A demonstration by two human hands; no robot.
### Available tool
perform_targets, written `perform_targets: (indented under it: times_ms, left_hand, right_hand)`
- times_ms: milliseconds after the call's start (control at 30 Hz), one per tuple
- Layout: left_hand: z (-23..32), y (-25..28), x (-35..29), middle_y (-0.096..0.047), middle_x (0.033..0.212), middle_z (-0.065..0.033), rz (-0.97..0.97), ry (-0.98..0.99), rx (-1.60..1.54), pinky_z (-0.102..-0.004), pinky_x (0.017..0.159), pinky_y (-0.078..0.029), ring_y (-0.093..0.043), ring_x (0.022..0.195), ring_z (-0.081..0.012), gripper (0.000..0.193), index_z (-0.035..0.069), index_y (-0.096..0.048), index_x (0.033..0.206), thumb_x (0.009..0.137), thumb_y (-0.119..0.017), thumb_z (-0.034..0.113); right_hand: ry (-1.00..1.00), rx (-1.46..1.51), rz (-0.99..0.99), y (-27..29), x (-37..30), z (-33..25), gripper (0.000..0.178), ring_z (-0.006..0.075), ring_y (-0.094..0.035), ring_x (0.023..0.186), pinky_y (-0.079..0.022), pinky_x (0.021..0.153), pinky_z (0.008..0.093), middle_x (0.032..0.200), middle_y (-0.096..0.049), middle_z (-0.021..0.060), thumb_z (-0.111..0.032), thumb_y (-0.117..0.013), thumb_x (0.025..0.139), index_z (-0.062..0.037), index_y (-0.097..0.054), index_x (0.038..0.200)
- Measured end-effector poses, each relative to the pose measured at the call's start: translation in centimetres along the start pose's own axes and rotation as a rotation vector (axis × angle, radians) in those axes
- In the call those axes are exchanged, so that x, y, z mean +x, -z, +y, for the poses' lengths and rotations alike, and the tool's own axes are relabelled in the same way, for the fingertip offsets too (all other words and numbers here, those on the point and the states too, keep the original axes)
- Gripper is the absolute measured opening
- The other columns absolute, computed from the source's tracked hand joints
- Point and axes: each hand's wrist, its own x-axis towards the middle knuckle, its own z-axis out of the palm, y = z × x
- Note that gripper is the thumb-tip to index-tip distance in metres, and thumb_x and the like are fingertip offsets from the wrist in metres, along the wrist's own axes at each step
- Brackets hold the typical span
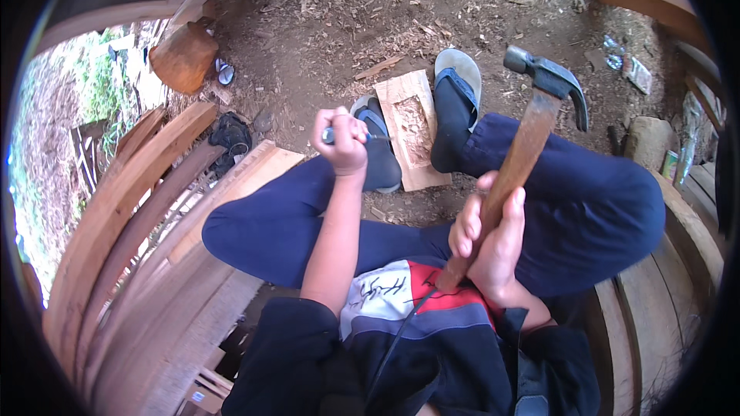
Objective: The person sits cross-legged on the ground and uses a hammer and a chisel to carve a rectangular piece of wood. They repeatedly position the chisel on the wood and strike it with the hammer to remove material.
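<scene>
Closest to the camera, the right hand (pixel 493 243) is wrapped tight around the wooden handle of a raised hammer (pixel 532 119). Farther out, the left hand (pixel 343 141) is fisted around a chisel (pixel 330 135), just beside a carved wooden board (pixel 410 129) lying on the dirt between two sandalled feet.

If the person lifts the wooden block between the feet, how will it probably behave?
The wooden block looks stiff and solid, so it should not bend. It lies flat and rectangular, so rolling seems unlikely. Its carved hollow has rough edges, which might chip; loose shavings would probably fall out.
</scene>
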Motion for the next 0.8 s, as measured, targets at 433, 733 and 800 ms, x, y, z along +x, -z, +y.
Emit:
perform_targets:
  times_ms: [433,733,800]
  left_hand:
    - [29.4,6.3,-5.3,-0.047,0.061,-0.0052,-0.535,-0.927,0.038,-0.0331,0.055,-0.048,-0.046,0.049,-0.0135,0.014,0.0,-0.05,0.086,0.096,-0.049,0.009]
    - [29.6,3.6,1.7,-0.057,0.06,0.0008,-0.665,-0.483,0.228,-0.0225,0.044,-0.04,-0.052,0.048,-0.0051,0.02,0.004,-0.062,0.076,0.093,-0.062,0.016]
    - [28.2,1.5,4.9,-0.058,0.06,0.0025,-0.765,-0.51,0.421,-0.0211,0.041,-0.037,-0.051,0.048,-0.0028,0.024,0.005,-0.063,0.072,0.092,-0.063,0.017]
  right_hand:
    - [0.255,-0.195,-0.048,2.6,-5.2,3.3,0.03,0.0063,-0.042,0.051,-0.038,0.045,0.0238,0.072,-0.042,-0.0012,-0.028,-0.044,0.102,-0.005,-0.046,0.121]
    - [-0.133,-0.426,-0.08,3.2,0.3,0.5,0.028,0.0028,-0.046,0.054,-0.042,0.046,0.0196,0.078,-0.052,-0.0019,-0.023,-0.056,0.097,-0.005,-0.052,0.118]
    - [-0.242,-0.57,-0.009,3.1,3.0,-0.6,0.027,0.003,-0.047,0.054,-0.042,0.045,0.0194,0.078,-0.053,-0.0016,-0.023,-0.057,0.097,-0.0045,-0.053,0.116]
